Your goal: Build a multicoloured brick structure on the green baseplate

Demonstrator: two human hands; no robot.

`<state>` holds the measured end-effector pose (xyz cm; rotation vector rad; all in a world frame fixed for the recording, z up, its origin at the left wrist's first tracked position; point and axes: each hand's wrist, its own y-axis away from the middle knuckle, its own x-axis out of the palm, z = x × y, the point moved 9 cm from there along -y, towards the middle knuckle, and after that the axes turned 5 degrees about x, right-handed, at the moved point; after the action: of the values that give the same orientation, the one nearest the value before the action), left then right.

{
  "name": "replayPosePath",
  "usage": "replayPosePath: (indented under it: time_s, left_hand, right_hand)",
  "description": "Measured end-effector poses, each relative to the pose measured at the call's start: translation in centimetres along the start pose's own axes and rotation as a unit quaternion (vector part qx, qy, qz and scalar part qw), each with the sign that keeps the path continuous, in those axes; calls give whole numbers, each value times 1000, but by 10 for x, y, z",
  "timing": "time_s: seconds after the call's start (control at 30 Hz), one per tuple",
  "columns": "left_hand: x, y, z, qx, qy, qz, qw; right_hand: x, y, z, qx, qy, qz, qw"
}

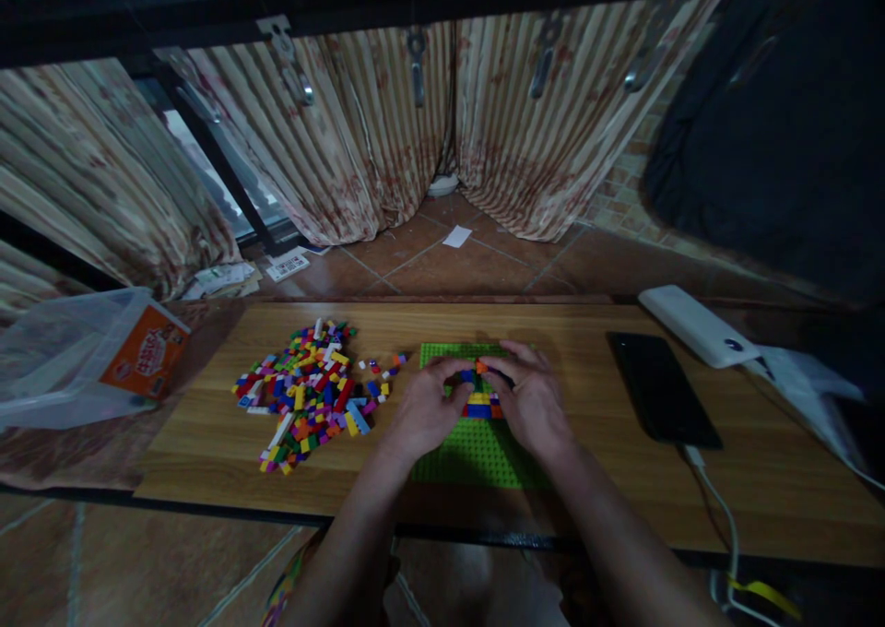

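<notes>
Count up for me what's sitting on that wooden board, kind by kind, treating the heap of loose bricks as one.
Green baseplate: 1
Small brick build on the baseplate, under both hands' fingers: 1
Pile of loose coloured bricks: 1
Black phone: 1
White power bank: 1
Total: 5
</notes>
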<state>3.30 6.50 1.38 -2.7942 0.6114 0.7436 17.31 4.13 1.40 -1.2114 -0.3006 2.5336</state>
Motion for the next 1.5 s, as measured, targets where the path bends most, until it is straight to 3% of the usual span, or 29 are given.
replayPosePath:
  time_s: [0.2, 0.53, 0.67, 1.0, 1.3, 1.5]
  left_hand:
    - [-1, 1, -4, 23, -33, -6, 999]
    - [-1, 0, -6, 30, -39, -8, 999]
    - [-1, 1, -7, 36, -45, -9, 998]
    - [-4, 2, -4, 12, -41, -16, 999]
    - [-22, 4, 3, 4, -63, -63, 996]
    - [-24, 6, 5, 13, -93, -64, 994]
  right_hand:
    - [0, 2, 6, -13, 57, -3, 998]
    - [-2, -7, -10, 76, -64, 5, 995]
    - [6, -12, -15, 111, -62, 14, 992]
    - [16, -11, -11, 84, -3, -11, 996]
    - [18, -6, -5, 71, 25, -8, 997]
    - [16, -5, -3, 68, -9, -2, 998]
